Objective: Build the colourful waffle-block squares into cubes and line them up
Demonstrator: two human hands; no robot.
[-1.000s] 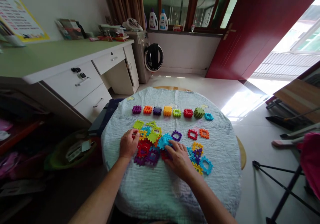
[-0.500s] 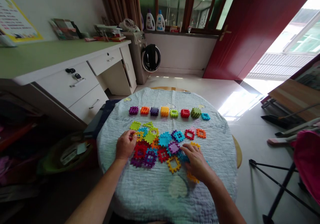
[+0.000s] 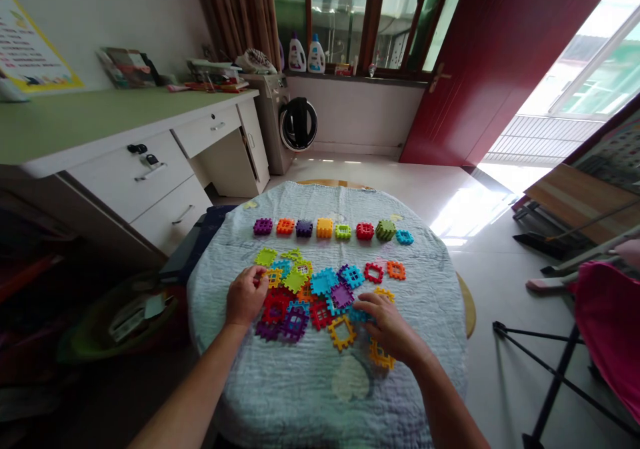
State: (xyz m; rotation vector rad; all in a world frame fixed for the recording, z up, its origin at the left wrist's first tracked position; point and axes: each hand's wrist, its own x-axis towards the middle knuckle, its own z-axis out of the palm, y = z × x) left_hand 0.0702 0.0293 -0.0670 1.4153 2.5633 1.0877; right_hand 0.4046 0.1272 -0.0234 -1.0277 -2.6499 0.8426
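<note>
Toothed tiles [image 3: 296, 280] lay loose, seemingly outstanding, on the cloth-covered table [image 3: 285, 402]; eight blocks [image 3: 325, 228] stood rowed beyond, apparently finished. The left hand [image 3: 246, 297] was curled beside a yellow tile [image 3: 275, 277], the right hand [image 3: 387, 325] loosely bent over others, any grip indeterminable. Since one second earlier, the latter had shifted rightward, exposing a yellow frame [image 3: 342, 344].

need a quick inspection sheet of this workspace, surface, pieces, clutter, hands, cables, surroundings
surface: light blue cloth over a round table
job's things: eight blocks in a row at the back; loose pieces nearer, many overlapping
clutter: assorted items on the desk
hands: left hand at a yellow piece, right hand over the right-hand loose pieces; both grips unclear
cables: nothing seen
surroundings: washer open, red door open
</note>
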